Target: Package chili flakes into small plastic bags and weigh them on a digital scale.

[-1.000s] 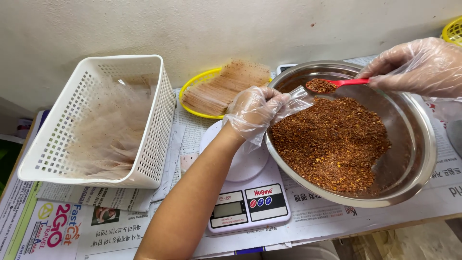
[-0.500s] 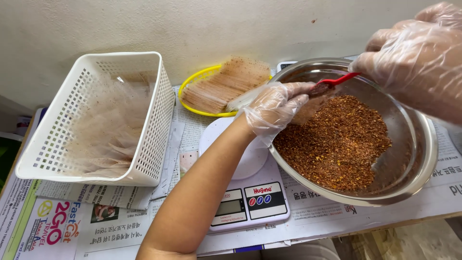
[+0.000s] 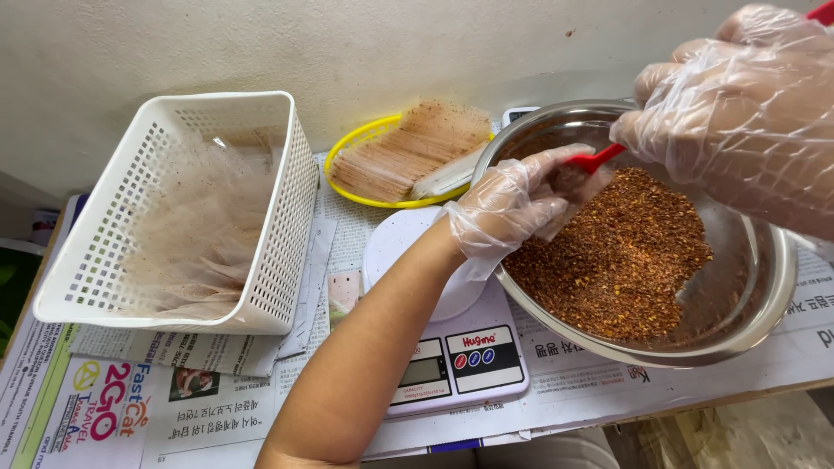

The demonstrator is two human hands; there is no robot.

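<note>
1. While the left hand (image 3: 508, 204) pinches a small clear bag (image 3: 569, 187) over the steel bowl (image 3: 764, 295), the right hand (image 3: 738, 113) grips a red spoon (image 3: 595, 161) tipping chili flakes (image 3: 621, 260) in.
2. Filling looks underway; plenty of flakes remain, and the scale (image 3: 460, 356) sits bare.

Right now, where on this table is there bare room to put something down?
Bare newspaper lies in front of the white basket, left of the scale. A thin strip runs under the steel bowl. Between basket, yellow tray and bowl it is crowded.
</note>
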